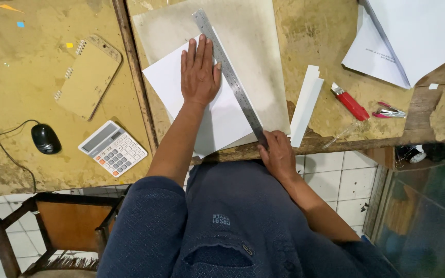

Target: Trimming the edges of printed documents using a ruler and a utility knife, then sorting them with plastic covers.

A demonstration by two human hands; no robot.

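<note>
Paper work sits mid-way, by the look of it: a white sheet (207, 103) lies on a grey cutting board (263, 56) at the near edge of the counter (330, 31), and a steel ruler (230, 77) runs diagonally across the sheet's right side, from far-left to near-right.

The left hand (200, 69) lies flat on the sheet just left of the ruler, its fingers (202, 49) straight and held close together, the thumb touching the ruler's edge. The right hand (276, 154) is at the ruler's near end, at the counter's edge; its fingers are curled around something there, but I cannot tell what, or whether they only grip the ruler's tip.

A narrow white strip (305, 103) lies apart to the right of the board, which suggests one trim is already made. The ruler is lined up on the sheet, so a further edge seems marked out but not yet separated, as far as can be seen.

A red utility knife (350, 102) rests untouched right of the strip, beside a small red stapler (389, 111). Loose white sheets (408, 36) lie at the far right. On the left are a spiral notebook (88, 76), a calculator (113, 148) and a black mouse (45, 138).
</note>
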